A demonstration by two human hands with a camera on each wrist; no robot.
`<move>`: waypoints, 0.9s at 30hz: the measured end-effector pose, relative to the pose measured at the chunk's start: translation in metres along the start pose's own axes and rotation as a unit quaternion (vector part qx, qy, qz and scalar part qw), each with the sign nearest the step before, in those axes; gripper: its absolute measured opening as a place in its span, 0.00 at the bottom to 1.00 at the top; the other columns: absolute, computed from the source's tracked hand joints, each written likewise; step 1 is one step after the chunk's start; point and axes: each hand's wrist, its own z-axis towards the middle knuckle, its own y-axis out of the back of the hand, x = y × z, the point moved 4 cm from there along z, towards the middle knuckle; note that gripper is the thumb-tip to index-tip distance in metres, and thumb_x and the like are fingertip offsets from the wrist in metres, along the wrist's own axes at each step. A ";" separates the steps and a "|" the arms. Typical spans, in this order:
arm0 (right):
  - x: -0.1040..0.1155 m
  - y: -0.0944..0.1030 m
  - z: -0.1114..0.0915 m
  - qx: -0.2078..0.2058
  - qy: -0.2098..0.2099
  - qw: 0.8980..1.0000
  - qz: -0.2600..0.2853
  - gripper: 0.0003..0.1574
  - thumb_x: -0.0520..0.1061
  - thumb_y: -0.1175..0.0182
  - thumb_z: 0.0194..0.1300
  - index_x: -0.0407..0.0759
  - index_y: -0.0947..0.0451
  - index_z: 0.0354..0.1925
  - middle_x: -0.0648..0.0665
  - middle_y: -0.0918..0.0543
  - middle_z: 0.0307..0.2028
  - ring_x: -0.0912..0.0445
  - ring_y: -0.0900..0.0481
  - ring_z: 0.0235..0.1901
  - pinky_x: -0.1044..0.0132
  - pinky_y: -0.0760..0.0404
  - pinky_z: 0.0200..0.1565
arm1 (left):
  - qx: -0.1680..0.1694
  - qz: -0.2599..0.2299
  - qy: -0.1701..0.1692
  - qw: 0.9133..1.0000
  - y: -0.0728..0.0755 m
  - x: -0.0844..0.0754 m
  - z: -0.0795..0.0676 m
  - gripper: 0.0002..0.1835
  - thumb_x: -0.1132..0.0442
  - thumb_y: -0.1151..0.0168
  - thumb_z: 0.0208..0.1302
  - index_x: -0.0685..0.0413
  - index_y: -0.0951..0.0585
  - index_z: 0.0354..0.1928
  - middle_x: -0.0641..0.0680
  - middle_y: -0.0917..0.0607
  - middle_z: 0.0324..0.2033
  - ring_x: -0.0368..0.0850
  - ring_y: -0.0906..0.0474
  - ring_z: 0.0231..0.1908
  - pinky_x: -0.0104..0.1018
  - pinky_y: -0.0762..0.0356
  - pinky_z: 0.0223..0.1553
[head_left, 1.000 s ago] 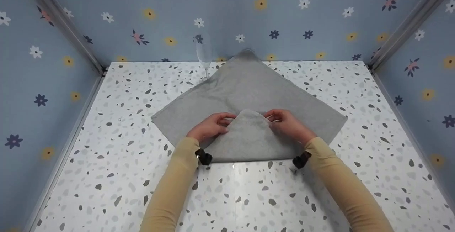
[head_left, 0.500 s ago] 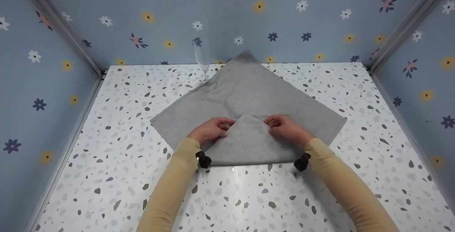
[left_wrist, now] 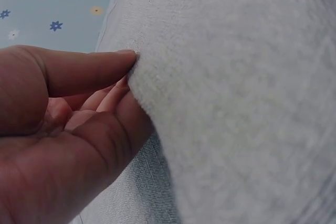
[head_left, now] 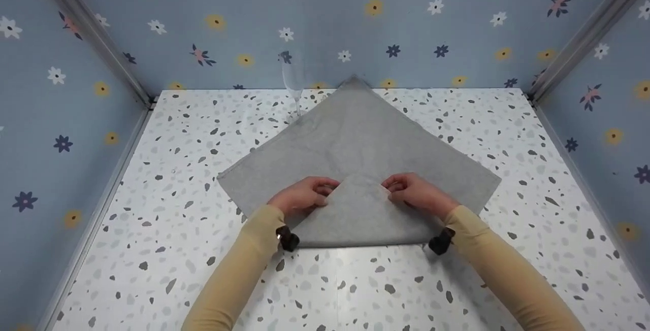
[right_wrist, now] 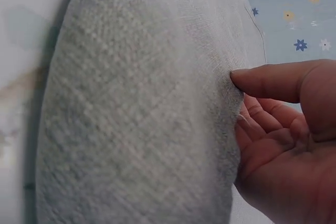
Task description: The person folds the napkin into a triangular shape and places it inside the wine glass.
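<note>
Head view: grey woven cloth (head_left: 365, 128), long axis nine-to-three, laid on the speckled white tabletop (head_left: 167, 189).
Its triangular flap (head_left: 363, 219) is pinched by fingers (left_wrist: 97, 71) at both edges, three o'clock from the left hand (head_left: 304, 194), nine from the right hand (head_left: 420, 194).

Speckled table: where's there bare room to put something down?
Bare table shows between the gray cloth and left wall, between cloth and right wall, and between the sleeves, in front of the cloth. The middle is crowded: left hand and right hand hold the cloth, and a glass stands by its back left edge.
</note>
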 end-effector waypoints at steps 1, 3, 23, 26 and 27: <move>0.000 -0.001 -0.002 0.000 0.001 1.000 0.001 0.19 0.33 0.42 0.63 0.33 0.25 0.53 0.41 0.19 0.41 0.58 0.28 0.32 0.71 0.31 0.31 | 0.001 -0.002 0.002 1.000 -0.001 0.001 -0.002 0.29 0.79 0.48 0.61 0.54 0.29 0.65 0.56 0.20 0.47 0.44 0.24 0.37 0.33 0.27 0.31; -0.001 -0.004 -0.007 0.001 0.004 1.000 0.004 0.19 0.33 0.42 0.62 0.32 0.25 0.52 0.41 0.19 0.41 0.59 0.28 0.32 0.71 0.30 0.31 | 0.004 -0.006 0.004 1.000 -0.004 0.004 -0.006 0.29 0.78 0.47 0.61 0.53 0.29 0.65 0.55 0.20 0.48 0.43 0.24 0.36 0.32 0.28 0.30; -0.016 -0.022 -0.041 0.034 -0.023 0.990 0.137 0.20 0.31 0.40 0.61 0.29 0.26 0.52 0.46 0.18 0.36 0.63 0.27 0.28 0.73 0.30 0.26 | 0.060 -0.044 0.004 0.997 -0.016 0.025 -0.034 0.27 0.74 0.43 0.64 0.53 0.29 0.65 0.55 0.20 0.51 0.41 0.23 0.37 0.32 0.24 0.32; -0.018 -0.020 -0.045 0.044 -0.017 0.988 0.149 0.21 0.29 0.40 0.60 0.26 0.28 0.53 0.46 0.18 0.36 0.63 0.26 0.29 0.74 0.29 0.27 | 0.058 -0.050 0.009 0.997 -0.014 0.028 -0.037 0.26 0.75 0.42 0.63 0.55 0.28 0.64 0.55 0.19 0.50 0.41 0.22 0.37 0.31 0.23 0.33; -0.018 -0.019 -0.045 0.044 -0.016 0.987 0.151 0.22 0.28 0.40 0.59 0.26 0.28 0.53 0.46 0.18 0.36 0.63 0.26 0.30 0.73 0.28 0.28 | 0.056 -0.047 0.010 0.997 -0.014 0.028 -0.038 0.26 0.75 0.41 0.63 0.56 0.27 0.63 0.55 0.19 0.51 0.41 0.22 0.38 0.31 0.23 0.33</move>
